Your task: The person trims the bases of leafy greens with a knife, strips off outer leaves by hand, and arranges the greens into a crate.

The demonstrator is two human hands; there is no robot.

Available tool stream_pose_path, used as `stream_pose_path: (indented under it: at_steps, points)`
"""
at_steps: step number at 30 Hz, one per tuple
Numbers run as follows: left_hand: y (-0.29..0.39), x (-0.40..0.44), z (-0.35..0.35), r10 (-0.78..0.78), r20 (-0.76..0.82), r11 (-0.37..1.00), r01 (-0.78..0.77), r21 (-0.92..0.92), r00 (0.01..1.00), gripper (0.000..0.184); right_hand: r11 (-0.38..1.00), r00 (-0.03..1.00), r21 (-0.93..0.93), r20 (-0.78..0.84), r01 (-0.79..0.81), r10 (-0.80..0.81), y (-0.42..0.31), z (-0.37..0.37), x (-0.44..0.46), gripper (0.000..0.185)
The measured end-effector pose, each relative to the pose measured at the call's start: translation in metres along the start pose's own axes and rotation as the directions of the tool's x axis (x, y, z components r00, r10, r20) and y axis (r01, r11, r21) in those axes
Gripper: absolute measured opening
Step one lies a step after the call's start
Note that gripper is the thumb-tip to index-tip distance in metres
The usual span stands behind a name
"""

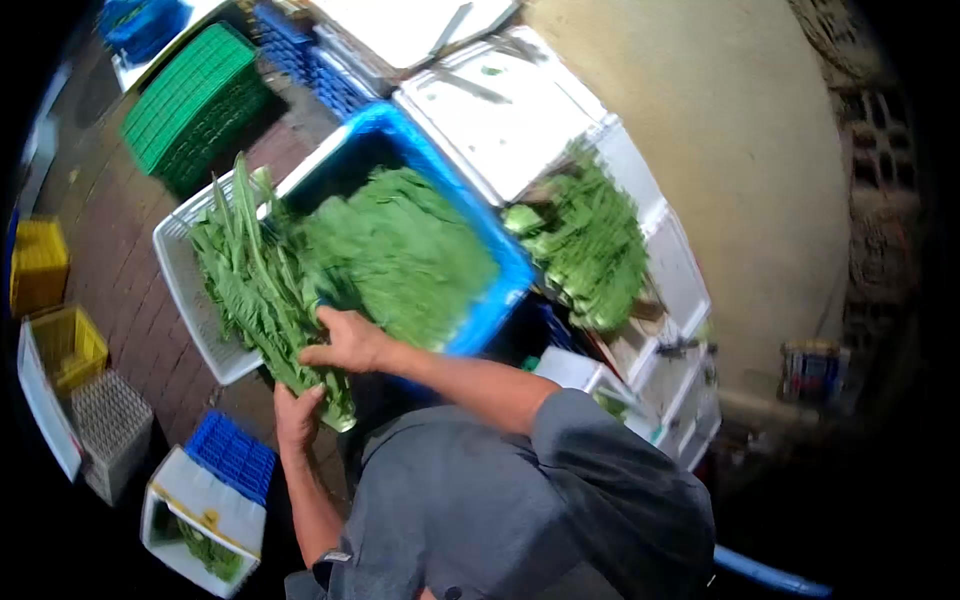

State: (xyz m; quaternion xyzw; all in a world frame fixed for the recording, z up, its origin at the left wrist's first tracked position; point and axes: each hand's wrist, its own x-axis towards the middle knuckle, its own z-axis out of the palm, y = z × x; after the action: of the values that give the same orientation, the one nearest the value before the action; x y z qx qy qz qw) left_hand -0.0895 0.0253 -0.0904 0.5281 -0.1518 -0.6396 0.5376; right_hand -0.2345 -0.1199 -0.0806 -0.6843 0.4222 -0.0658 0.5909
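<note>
Head view, with the blue-lined tub (515, 270) serving as landmark: a leafy bundle (255, 280) is lying along the tub's left side, over a white basket (200, 335), its stem ends pointing toward the person. 2 hands are holding it near the tub's near-left corner. The left hand (298, 415) is clasping the stems from below, its fingers partly hidden; the right hand (348, 342) is gripping the same bundle from the tub side, its thumb lying across the stems. Whether the leaves are touching the basket's floor cannot be told.

Handling, as a judgement: the firm stems are best bearing the weight, with the left hand supporting and the right hand lightly gathering; a hard squeeze would risk bruising, and the long leaf tips would be sagging without level support.

Edges and room: the tub's left rim is running close beside the bundle, so leaves could be snagging there. More greens (400, 250) are filling the tub, and a second pile (595, 240) is resting beyond its right side. Left of the tub, past the basket, brick paving (110, 240) is seemingly offering the widest passage; green crates (190, 100) are bounding it beyond the tub's far-left corner.
</note>
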Motion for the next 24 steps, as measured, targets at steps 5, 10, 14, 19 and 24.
stream_pose_path:
  at_steps: [5,10,14,19,24]
  points:
    - [0.029,0.038,0.115,-0.117,0.256,0.912,0.002,0.410,0.960,0.066,0.907,0.932,0.397,-0.363,0.143,0.012,0.047,-0.071,-0.071,0.061]
    - [-0.034,0.075,0.308,-0.211,0.612,0.849,-0.168,0.502,0.762,0.087,0.686,0.669,0.563,-0.729,0.461,0.148,0.138,-0.187,-0.207,0.056]
    - [-0.058,0.083,0.396,-0.305,0.678,0.838,-0.150,0.525,0.669,0.102,0.849,0.453,0.469,-0.829,0.244,0.328,0.175,-0.264,-0.297,0.029]
    - [-0.096,0.095,0.385,-0.350,0.606,0.788,-0.126,0.603,0.714,0.084,0.864,0.226,0.451,-0.886,0.222,0.405,0.256,-0.354,-0.369,0.033]
    - [-0.130,0.105,0.278,-0.409,0.260,0.640,0.072,0.765,0.875,0.074,0.681,0.061,0.506,-0.778,-0.529,0.625,0.346,-0.396,-0.362,0.057]
